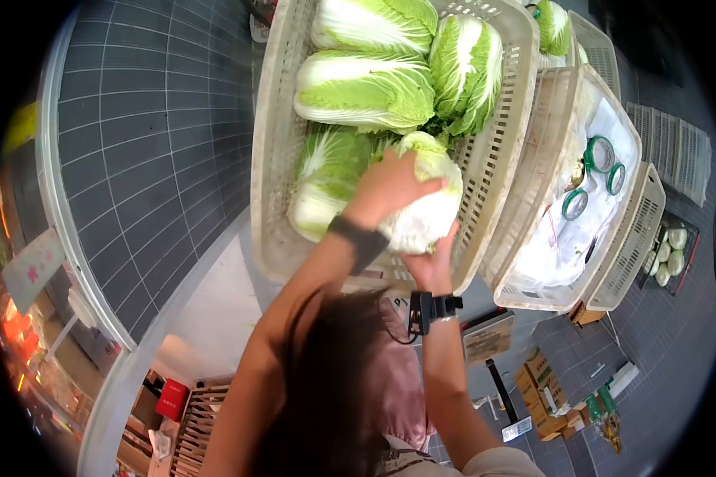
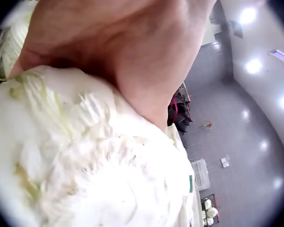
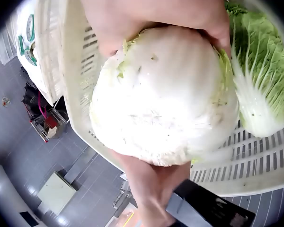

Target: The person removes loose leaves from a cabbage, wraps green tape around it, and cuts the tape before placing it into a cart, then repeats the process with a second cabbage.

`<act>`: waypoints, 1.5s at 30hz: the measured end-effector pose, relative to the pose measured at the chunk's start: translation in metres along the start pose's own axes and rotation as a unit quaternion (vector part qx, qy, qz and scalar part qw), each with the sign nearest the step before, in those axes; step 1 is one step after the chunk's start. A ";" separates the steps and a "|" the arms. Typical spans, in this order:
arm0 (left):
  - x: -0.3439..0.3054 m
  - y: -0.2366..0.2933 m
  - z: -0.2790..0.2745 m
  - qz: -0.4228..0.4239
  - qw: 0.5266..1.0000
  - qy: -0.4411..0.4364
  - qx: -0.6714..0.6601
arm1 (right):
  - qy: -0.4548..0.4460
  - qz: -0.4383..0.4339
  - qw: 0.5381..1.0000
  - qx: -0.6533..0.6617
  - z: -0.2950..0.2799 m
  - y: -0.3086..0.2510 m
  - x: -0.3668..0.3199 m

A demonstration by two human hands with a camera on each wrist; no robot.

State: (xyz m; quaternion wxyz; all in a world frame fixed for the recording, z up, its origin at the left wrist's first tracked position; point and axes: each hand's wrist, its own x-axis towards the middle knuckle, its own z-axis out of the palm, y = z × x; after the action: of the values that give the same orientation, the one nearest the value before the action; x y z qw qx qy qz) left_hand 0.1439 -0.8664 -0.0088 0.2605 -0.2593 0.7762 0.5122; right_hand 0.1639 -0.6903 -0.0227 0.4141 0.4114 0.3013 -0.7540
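A pale napa cabbage (image 1: 425, 211) (image 2: 85, 165) (image 3: 161, 99) is held over the near corner of a cream slatted crate (image 1: 270, 159) (image 3: 255, 170). My left hand (image 1: 390, 187) (image 2: 132, 47) (image 3: 151, 19) grips it from above, fingers curled over its leafy end. Underneath, my right hand (image 1: 431, 266) (image 3: 151, 179) cups the white root end, and its fingers are mostly hidden behind the cabbage. Both hands hold the same head. In the crate lie several more cabbages (image 1: 366, 87), one (image 3: 262, 80) right beside the held one.
A second crate (image 1: 533, 159) lined with white plastic holds green tape rolls (image 1: 600, 155). A third crate (image 1: 636, 238) stands behind it. Cardboard boxes (image 1: 541, 389) and a small tray of cabbages (image 1: 669, 250) sit on the dark tiled floor (image 1: 159, 135).
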 end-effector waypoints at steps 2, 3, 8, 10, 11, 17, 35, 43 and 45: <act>-0.047 -0.003 0.017 0.077 0.992 0.090 -0.049 | 0.007 -0.077 0.995 -0.068 -0.008 -0.002 -0.021; -0.072 -0.006 0.022 0.128 0.980 0.136 -0.068 | 0.031 -0.123 0.985 -0.121 -0.003 -0.004 -0.038; -0.164 0.011 0.004 0.227 0.948 0.130 -0.183 | 0.002 -0.198 0.949 -0.246 -0.010 -0.023 -0.111; -0.198 0.031 -0.010 0.128 0.909 0.004 -0.397 | -0.041 -0.255 0.926 -0.276 -0.002 -0.022 -0.151; -0.206 0.034 -0.013 0.159 0.902 0.020 -0.400 | -0.063 -0.280 0.911 -0.297 0.014 -0.025 -0.179; -0.270 0.082 0.002 0.271 0.892 -0.014 -0.362 | -0.082 -0.448 0.764 -0.457 0.054 -0.026 -0.332; -0.261 0.217 0.263 0.101 0.728 -0.071 -0.675 | -0.247 -0.262 0.913 -0.193 -0.156 -0.231 -0.379; -0.240 0.287 0.332 0.149 0.692 -0.183 -0.682 | -0.272 -0.279 0.911 -0.134 -0.203 -0.327 -0.418; -0.231 0.297 0.337 0.138 0.707 -0.187 -0.668 | -0.232 -0.251 0.926 -0.161 -0.208 -0.331 -0.419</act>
State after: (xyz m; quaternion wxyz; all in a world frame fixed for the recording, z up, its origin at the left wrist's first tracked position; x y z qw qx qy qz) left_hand 0.1604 -0.4206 0.2271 0.0855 -0.1547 0.1930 0.9652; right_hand 0.0861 -0.2096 0.2794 0.3306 0.0640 0.4080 -0.8486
